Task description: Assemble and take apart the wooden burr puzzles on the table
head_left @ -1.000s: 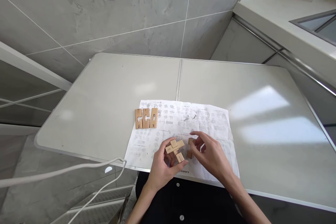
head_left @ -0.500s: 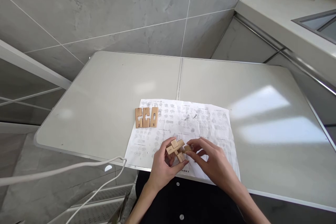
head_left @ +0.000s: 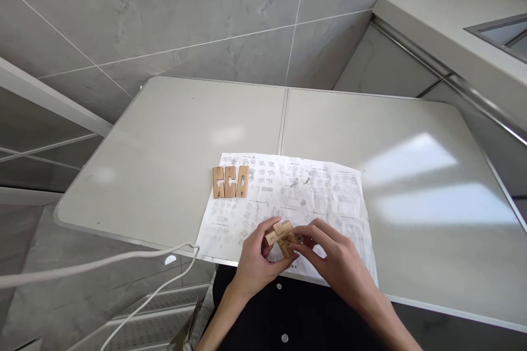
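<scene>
We see a paper sheet (head_left: pixel 341 211) on the table (head_left: pixel 164 131), at its near edge; 3 pieces (head_left: pixel 229 190) side by side across its far left corner; nearer and rightward, a block cluster (head_left: pixel 279 230) between left hand (head_left: pixel 256 255) and right hand (head_left: pixel 335 248); behind the table, a wall (head_left: pixel 206 11); at far right, a counter (head_left: pixel 432 16).

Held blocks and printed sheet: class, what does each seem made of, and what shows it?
Held blocks: probably wood, smooth and perhaps unpainted, judging by the tan colour and flat faces. Printed sheet: apparently matt paper, judging by its creases.
</scene>
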A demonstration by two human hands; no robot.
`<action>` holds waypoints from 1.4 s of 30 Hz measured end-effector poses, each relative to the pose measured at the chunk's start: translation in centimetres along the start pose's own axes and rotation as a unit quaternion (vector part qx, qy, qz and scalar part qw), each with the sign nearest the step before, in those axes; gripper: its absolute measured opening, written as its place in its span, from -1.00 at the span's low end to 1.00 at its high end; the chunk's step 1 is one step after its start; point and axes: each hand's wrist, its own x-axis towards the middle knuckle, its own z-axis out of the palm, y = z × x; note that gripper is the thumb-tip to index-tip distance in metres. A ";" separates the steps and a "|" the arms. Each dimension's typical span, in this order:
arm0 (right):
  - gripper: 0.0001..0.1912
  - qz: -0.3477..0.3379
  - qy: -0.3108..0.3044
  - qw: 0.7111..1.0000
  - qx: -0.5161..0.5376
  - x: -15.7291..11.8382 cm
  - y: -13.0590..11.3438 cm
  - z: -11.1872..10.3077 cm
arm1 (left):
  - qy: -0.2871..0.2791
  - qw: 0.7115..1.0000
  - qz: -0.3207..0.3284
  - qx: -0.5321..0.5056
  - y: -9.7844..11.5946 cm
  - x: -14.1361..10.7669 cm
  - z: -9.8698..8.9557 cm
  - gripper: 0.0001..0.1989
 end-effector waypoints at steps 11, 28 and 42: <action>-0.82 -0.013 -0.031 0.999 0.029 -0.2 -0.7 0.1 | -0.013 0.989 0.097 0.107 -0.4 0.1 -0.1 -0.34; -0.55 0.091 -0.111 0.971 0.190 1.3 0.2 0.4 | -0.041 0.996 0.083 0.004 0.6 0.2 -1.5 -0.32; -0.43 0.111 -0.129 0.961 0.218 1.6 0.4 -0.4 | -0.061 0.996 0.063 -0.006 0.6 0.4 -1.6 -0.21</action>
